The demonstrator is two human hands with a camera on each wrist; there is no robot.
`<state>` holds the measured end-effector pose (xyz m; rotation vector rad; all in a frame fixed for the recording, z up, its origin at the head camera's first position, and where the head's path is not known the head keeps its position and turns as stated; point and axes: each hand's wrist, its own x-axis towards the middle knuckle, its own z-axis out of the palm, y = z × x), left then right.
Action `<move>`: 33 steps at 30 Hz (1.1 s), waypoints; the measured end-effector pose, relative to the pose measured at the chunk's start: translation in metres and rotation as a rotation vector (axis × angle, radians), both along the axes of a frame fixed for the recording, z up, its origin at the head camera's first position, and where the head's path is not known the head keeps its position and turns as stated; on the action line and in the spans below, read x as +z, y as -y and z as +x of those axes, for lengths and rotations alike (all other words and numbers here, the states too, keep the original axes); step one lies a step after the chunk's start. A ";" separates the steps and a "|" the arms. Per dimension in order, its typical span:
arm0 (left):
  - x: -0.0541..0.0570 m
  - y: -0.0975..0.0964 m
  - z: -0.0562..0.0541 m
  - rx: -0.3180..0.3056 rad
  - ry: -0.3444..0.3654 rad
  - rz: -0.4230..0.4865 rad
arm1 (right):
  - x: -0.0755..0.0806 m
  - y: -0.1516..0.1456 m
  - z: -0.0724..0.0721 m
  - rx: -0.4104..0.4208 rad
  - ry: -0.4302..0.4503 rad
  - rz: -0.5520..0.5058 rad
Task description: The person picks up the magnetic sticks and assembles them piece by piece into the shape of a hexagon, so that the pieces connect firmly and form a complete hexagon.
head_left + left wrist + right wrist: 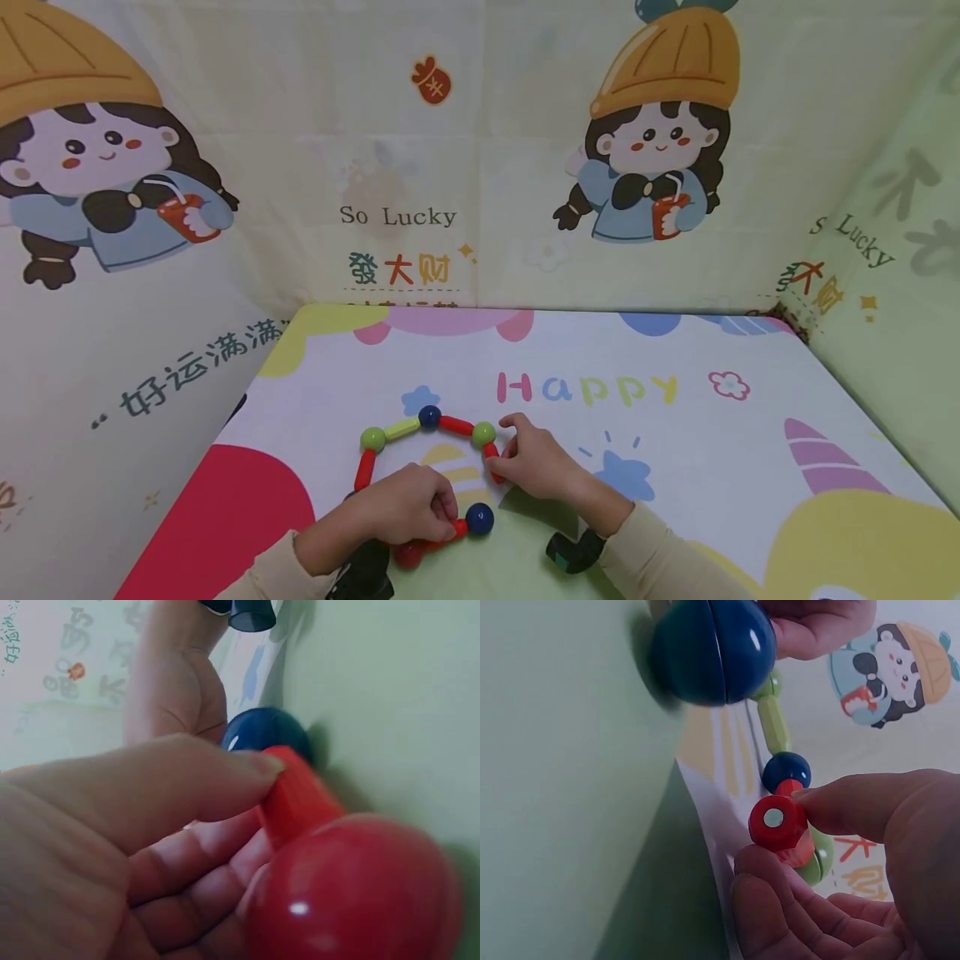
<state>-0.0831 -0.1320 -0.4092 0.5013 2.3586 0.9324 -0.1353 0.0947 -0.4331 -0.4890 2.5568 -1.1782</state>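
Observation:
A chain of magnetic rods and balls curves over the printed mat. My left hand [408, 504] pinches a red rod [300, 799] between a red ball [356, 892] and a dark blue ball [480, 518]. My right hand [543, 458] pinches another red rod [492, 460], which hangs off a green ball [483, 433]; its bare end shows a round silvery tip [773, 817]. From that green ball the chain runs along a red rod [456, 426], a dark blue ball [430, 417] and a yellow-green rod [402, 428] to a second green ball [372, 439]. A red rod [364, 469] leads from there behind my left hand.
The mat [540, 350] carries printed letters, stars and shapes. Behind it hangs a cloth [517, 167] with cartoon figures, and more cloth rises at both sides. Black wrist devices sit below my left hand [363, 575] and right hand at the front.

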 end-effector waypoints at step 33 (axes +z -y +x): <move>-0.005 -0.032 -0.023 0.166 -0.152 0.043 | 0.004 0.005 -0.026 -0.009 0.050 0.038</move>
